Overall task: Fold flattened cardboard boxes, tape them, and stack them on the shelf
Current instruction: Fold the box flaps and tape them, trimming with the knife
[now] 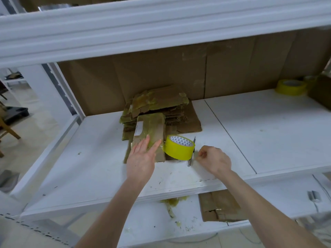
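Observation:
A small folded cardboard box [152, 129], wrapped in yellowish tape, lies on the white shelf [89, 158]. My left hand [141, 160] rests flat on its near end with straight fingers. A yellow tape roll [179, 147] stands just right of the box, a strip of tape still joining them. My right hand [213, 160] hovers right of the roll with curled fingers that seem to pinch a clear tape end. A utility knife [191, 154] lies between the roll and that hand. Behind the box sits a stack of flattened cardboard boxes [161, 106].
A second yellow tape roll [291, 87] sits at the back right of the shelf. Big cardboard sheets [179, 72] line the back. A white beam [125, 31] crosses overhead. On the lower shelf lie flattened cardboard [220, 206] and tape scraps [172, 204].

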